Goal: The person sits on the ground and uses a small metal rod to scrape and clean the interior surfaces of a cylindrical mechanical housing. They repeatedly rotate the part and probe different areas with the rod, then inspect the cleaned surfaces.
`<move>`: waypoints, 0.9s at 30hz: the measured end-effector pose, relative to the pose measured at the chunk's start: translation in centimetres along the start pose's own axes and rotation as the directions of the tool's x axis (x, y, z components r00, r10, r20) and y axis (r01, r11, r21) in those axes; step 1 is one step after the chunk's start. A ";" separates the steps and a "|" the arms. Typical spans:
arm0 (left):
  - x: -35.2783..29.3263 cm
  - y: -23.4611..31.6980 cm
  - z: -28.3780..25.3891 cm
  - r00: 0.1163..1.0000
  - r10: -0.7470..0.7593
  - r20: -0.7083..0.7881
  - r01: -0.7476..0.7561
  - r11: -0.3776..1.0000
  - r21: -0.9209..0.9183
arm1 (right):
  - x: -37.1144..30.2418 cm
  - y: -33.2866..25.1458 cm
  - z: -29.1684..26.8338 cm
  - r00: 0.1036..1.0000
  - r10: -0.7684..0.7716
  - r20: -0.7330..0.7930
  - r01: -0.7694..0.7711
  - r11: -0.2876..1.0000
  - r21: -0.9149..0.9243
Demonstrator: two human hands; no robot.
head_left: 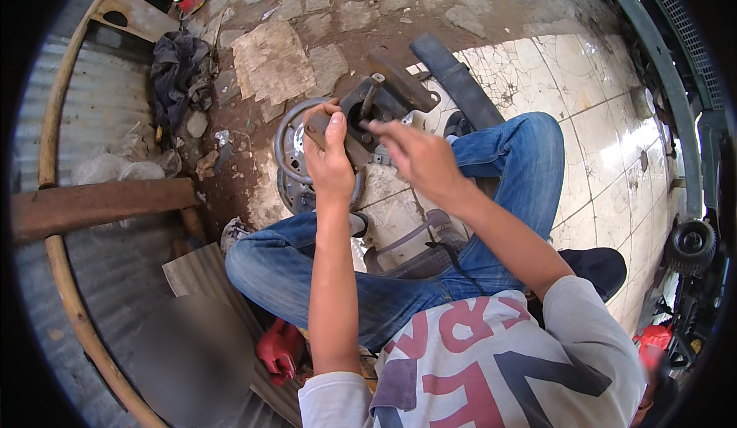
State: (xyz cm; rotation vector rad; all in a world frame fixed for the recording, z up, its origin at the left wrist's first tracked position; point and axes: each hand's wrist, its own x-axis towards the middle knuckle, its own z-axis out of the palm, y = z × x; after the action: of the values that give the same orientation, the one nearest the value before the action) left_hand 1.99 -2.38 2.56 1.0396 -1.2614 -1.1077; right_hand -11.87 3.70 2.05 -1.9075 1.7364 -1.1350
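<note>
Head | lettered shirt | gripping plate in left hand, lengthwise slanting down-right | right hand half-curled, cannot tell contents

Soft, even light, apparently daylight, washes over a tiled floor; white glare burns out the surface near its right edge, and paler sheen spreads toward its far right corner; tones darken past the floor's left edge, where the hollow of a dark metal part sinks almost to black; slight motion smear softens the fingers of the right hand, while the left hand reads crisper; fisheye distortion bows a wooden pole and a green frame; black vignetting rings the view; a round grey blur, lower left, masks what lies beneath.
</note>
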 end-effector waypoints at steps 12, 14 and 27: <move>-0.8 -0.2 0.2 1.000 0.029 0.001 -0.029 1.000 0.005 | -0.7 -0.6 0.6 0.994 0.062 -0.095 -0.056 0.996 0.064; -0.8 -0.2 0.0 0.999 0.043 0.009 -0.043 0.999 0.019 | -0.1 1.0 -0.2 0.995 0.069 -0.076 -0.069 0.998 0.004; -0.5 0.4 -0.9 0.999 -0.035 -0.014 0.036 0.998 0.042 | -0.7 1.2 0.6 0.995 0.049 -0.092 -0.053 0.998 -0.033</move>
State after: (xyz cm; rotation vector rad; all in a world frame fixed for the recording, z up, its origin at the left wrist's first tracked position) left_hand 2.87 -1.85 2.80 1.1031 -1.2642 -1.1036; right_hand -12.21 3.94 0.64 -1.8473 1.8544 -1.1974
